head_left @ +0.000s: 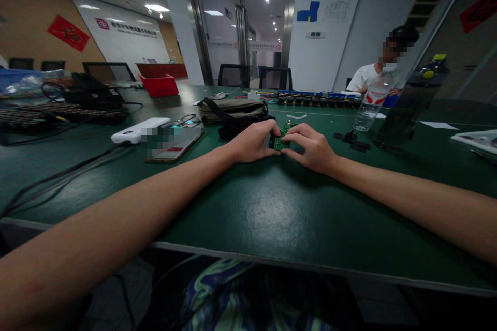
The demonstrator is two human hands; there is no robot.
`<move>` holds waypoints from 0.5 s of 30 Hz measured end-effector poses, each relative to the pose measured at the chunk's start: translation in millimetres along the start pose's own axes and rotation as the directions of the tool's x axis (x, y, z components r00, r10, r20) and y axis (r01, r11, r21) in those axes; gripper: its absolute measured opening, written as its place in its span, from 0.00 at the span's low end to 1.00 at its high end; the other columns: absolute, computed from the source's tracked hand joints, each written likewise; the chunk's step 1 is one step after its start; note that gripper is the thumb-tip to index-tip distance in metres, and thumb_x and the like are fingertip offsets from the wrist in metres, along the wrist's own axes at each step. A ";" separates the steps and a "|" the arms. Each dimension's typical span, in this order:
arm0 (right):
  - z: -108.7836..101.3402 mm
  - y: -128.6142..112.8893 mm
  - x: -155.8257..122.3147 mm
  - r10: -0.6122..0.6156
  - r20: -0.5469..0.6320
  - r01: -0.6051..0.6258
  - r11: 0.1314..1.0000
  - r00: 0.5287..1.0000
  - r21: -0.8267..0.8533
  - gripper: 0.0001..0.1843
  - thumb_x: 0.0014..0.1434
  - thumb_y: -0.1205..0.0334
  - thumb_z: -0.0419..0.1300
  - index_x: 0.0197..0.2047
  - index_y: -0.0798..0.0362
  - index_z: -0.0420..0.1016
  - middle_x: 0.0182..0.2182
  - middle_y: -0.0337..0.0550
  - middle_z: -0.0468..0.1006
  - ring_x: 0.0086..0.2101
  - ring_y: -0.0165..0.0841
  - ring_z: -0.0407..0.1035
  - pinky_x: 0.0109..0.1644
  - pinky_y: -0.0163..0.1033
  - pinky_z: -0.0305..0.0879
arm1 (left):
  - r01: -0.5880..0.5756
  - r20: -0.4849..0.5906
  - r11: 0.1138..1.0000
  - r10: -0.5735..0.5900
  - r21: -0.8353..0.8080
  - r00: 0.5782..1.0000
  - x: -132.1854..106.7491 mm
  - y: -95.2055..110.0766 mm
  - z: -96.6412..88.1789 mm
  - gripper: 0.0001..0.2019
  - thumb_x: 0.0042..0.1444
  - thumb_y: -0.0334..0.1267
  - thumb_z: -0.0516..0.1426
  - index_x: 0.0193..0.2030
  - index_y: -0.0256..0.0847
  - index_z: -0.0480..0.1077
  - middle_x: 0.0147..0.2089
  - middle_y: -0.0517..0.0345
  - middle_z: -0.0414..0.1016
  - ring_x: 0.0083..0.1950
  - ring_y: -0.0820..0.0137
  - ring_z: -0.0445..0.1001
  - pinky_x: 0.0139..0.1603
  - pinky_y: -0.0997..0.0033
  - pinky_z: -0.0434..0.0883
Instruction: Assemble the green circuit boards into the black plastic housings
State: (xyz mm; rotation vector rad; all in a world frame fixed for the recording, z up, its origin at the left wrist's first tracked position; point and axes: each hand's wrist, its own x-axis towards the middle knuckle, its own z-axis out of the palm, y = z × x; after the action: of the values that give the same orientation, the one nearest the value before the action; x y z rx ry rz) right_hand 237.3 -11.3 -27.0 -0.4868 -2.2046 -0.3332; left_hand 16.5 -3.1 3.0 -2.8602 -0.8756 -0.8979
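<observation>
A small green circuit board [280, 144] is between my two hands, just above or on the table. My left hand [254, 140] is closed at its left edge, thumb below and fingers above, by a small black part [272, 141]; whether that part is joined to the board I cannot tell. From the other side my right hand [309, 146] pinches the board with thumb and fingertips. Just behind, more green board [287, 126] shows, partly hidden by my fingers. Several small black pieces [351, 140] lie to the right of my right hand.
Behind my hands lies a grey-brown pouch [233, 109] with a black strap. A phone [176, 146] and a white power bank [140, 129] with cables are at left. A clear bottle [370, 106] and a dark bottle [409, 106] stand at right. A person [375, 77] sits across the table [264, 217].
</observation>
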 end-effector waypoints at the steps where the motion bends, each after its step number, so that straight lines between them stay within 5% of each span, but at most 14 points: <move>1: -0.2 0.0 -0.3 0.005 -0.006 -0.005 1.000 1.000 -0.003 0.08 0.62 0.62 0.61 0.44 0.51 0.78 0.40 0.49 0.79 0.43 0.40 0.74 0.48 0.50 0.74 | 0.006 -0.007 1.000 -0.006 -0.005 1.000 -0.2 -1.2 0.0 0.20 0.47 0.40 0.69 0.42 0.38 0.67 0.42 0.54 0.74 0.42 0.65 0.74 0.41 0.67 0.71; 15: 2.1 2.5 -2.0 -0.074 -0.078 0.072 0.997 0.994 -0.026 0.09 0.63 0.66 0.58 0.42 0.53 0.80 0.37 0.48 0.78 0.39 0.36 0.74 0.44 0.44 0.76 | 0.019 -0.040 0.999 -0.020 -0.031 0.999 -0.4 -2.7 2.4 0.21 0.45 0.39 0.70 0.42 0.38 0.67 0.42 0.53 0.75 0.42 0.64 0.75 0.41 0.66 0.72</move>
State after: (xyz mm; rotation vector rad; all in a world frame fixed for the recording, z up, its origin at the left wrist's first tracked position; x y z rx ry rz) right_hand 238.1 -8.7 -29.6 -0.3995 -2.1478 -0.4104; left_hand 16.1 -0.6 0.4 -2.8528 -0.8956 -0.9755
